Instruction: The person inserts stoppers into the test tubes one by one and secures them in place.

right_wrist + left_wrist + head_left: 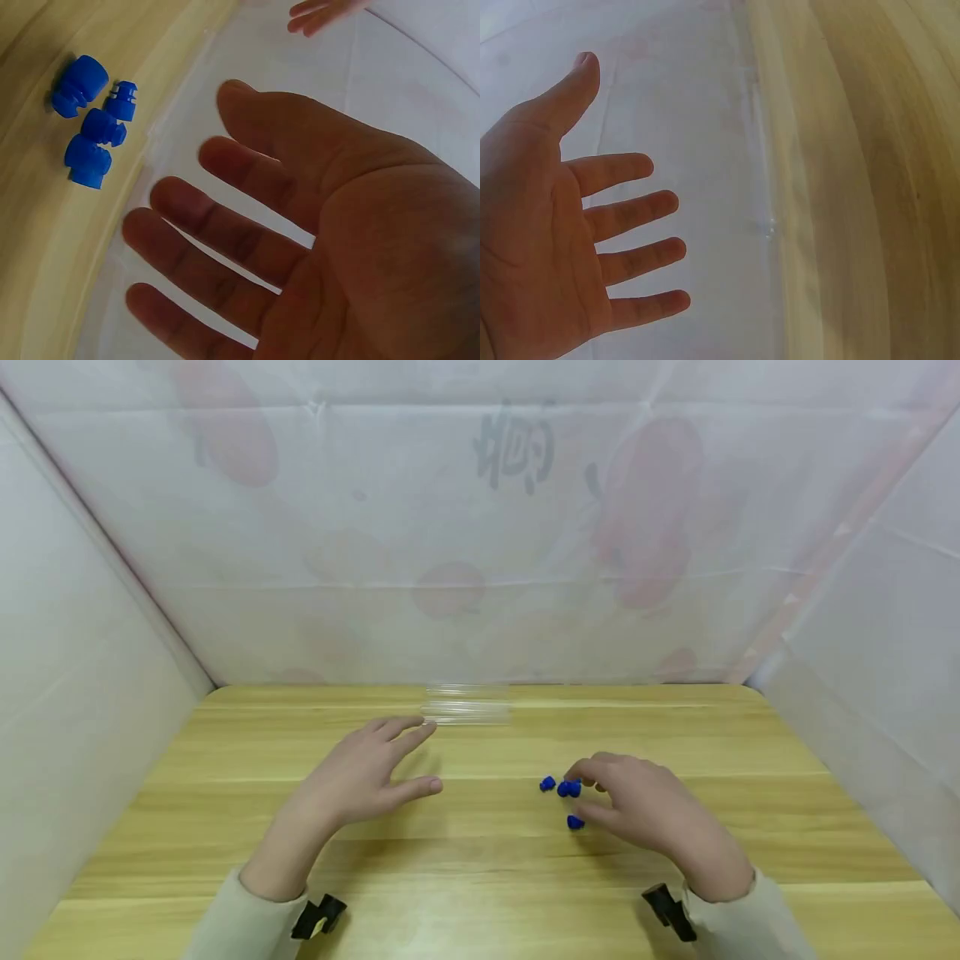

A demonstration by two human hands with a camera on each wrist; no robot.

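Blue plugs [568, 789], small and ribbed, sit clustered on the wooden surface [480, 860], right by our right hand [645, 806]. We judge them light, likely rubbery or plastic, easy to roll away; a fingertip pinch across the ribbed sides looks like the surest hold. Our right hand hovers just beside them, fingers loose, holding nothing. Further out, our left hand [367, 772] spreads flat and empty, its fingertips near some clear tubes [467, 706] lying at the back edge: probably slick, maybe fragile. White sheeting [480, 527] walls us in.
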